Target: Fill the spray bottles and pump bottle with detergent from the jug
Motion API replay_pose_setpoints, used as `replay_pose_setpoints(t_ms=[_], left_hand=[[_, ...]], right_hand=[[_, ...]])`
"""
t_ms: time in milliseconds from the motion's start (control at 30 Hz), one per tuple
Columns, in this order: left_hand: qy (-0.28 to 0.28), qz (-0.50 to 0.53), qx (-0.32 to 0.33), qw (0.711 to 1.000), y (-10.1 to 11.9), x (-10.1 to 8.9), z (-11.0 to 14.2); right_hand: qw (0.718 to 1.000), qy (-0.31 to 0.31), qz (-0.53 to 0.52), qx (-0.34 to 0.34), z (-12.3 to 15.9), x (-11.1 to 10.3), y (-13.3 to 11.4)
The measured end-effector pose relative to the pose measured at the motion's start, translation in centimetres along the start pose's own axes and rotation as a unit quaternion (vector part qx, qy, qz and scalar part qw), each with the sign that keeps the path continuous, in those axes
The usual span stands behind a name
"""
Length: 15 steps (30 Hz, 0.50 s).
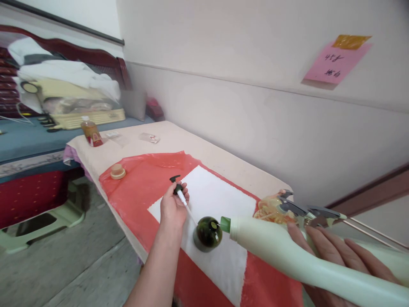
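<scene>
My left hand [173,207] is closed around a black pump head [178,187], whose white stem and thin tube slant down toward a dark green bottle [207,234]. That round bottle stands with its mouth uncovered on a white cloth [211,192]. In my right hand [338,251] is a large pale green jug [281,243], tipped sideways. Its green spout [225,224] points at the bottle's mouth, and a thin stream seems to run between them. Part of my right hand is hidden behind the jug.
Red plastic sheeting [137,187] lies under the cloth. On it sits a beige cap [118,171]; farther back stands a drink bottle [92,131]. Beyond the jug are scissors [287,207] and a bag of yellowish pieces [271,209]. A wall [223,111] borders the table.
</scene>
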<state>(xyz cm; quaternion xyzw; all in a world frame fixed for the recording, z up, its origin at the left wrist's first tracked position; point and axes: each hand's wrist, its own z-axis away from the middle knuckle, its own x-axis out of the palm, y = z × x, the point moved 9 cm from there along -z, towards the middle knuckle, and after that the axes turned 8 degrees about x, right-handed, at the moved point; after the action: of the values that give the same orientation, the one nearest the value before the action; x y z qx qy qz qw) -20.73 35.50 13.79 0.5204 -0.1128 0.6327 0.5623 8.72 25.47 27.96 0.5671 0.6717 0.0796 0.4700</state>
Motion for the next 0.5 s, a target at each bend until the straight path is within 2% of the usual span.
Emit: replay_pose_setpoints(t_ms=[100,333,500], left_hand=[[-0.002,0.002,0.000,1.000,0.0,0.1,0.0],[0.000,0.002,0.000,1.000,0.0,0.0,0.0],[0.001,0.005,-0.002,1.000,0.0,0.0,0.0]], right_hand=[[1.000,-0.007,0.008,-0.014,0.2,0.3,-0.1],[0.999,-0.028,-0.019,0.041,-0.8,0.3,0.3],[0.992,-0.039,-0.055,0.104,-0.8,0.2,0.6]])
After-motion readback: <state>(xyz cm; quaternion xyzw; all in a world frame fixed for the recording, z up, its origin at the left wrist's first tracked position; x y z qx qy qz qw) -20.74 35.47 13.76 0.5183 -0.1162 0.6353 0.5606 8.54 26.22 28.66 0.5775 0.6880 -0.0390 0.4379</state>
